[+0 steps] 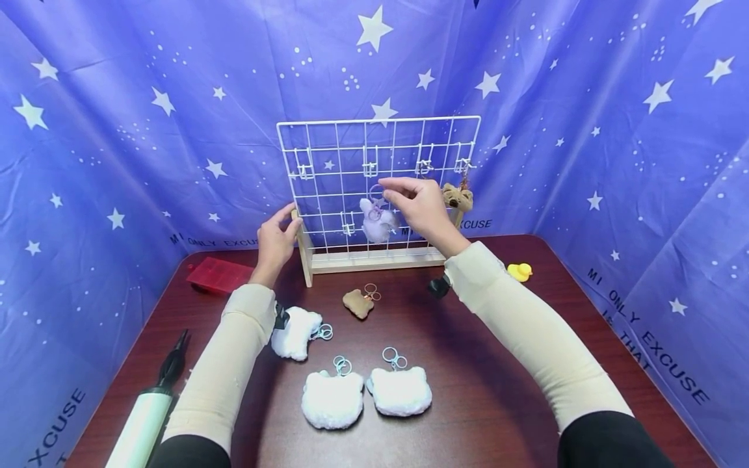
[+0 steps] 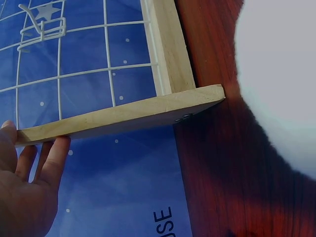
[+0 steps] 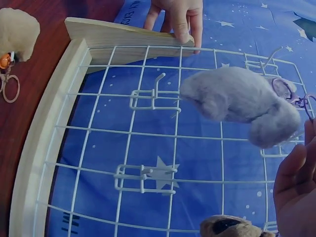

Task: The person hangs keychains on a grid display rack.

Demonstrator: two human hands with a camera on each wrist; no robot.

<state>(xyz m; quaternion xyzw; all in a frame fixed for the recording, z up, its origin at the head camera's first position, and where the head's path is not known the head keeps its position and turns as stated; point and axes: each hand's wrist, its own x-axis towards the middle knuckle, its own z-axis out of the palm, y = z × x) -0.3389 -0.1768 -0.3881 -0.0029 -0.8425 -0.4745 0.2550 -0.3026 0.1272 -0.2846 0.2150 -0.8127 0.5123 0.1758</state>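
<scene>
Head view — right hand (image 1: pixel 422 207) pinches lilac plush (image 1: pixel 377 227) by its ring (image 1: pixel 371 193). Left hand (image 1: pixel 275 244) grips wooden side (image 1: pixel 304 253) of rack (image 1: pixel 377 260).

Behind the fingers (image 1: pixel 404 184), cream fabric sleeves (image 1: pixel 521 325) with paler cuffs (image 1: pixel 476 265), small black wrist devices (image 1: pixel 439 286); farthest back, black fabric sleeves (image 1: pixel 608 443).

Here's the head view, widest and farthest back, looking forward and down from above and behind both grips toward the wire rack (image 1: pixel 377 261). Left wrist now: close below the left hand's (image 2: pixel 22 185) grip, picture turned sideways, facing the wooden upright (image 2: pixel 128 112). Right wrist, close below the right hand's (image 3: pixel 298 192) grip, looks across the grid; all three share that upright.
</scene>
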